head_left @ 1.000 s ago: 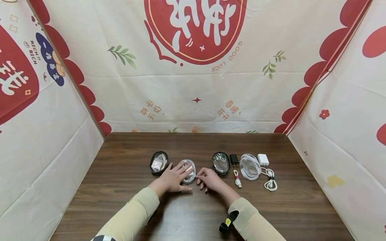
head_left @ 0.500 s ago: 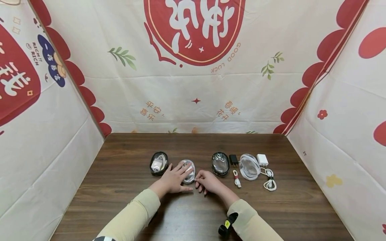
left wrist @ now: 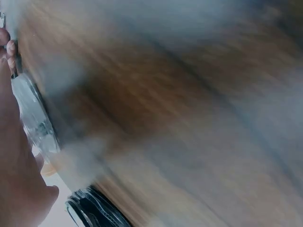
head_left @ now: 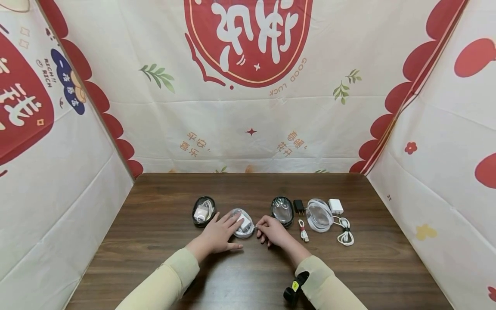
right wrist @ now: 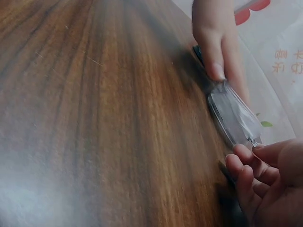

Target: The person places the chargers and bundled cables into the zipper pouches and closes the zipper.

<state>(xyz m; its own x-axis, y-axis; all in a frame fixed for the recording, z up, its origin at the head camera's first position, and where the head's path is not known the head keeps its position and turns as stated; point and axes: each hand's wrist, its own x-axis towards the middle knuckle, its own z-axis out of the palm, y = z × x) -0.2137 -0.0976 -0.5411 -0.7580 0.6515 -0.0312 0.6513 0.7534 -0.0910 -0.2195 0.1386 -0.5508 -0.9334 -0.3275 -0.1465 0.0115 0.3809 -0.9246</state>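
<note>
The right hand (head_left: 271,231) pinches the zipper pull (right wrist: 254,142) of the clear case (head_left: 245,231), which lies between two black cases (head_left: 282,211) and could skid if the left hand (head_left: 218,234), fingers extended on it, presses too lightly.

Wooden table (head_left: 248,280), printed cloth walls (head_left: 232,116).
Back wall: red disc (head_left: 273,71) with white characters (head_left: 275,51), green leaf sprigs (head_left: 166,77) either side; red scalloped edging (head_left: 97,98) at both corners.
</note>
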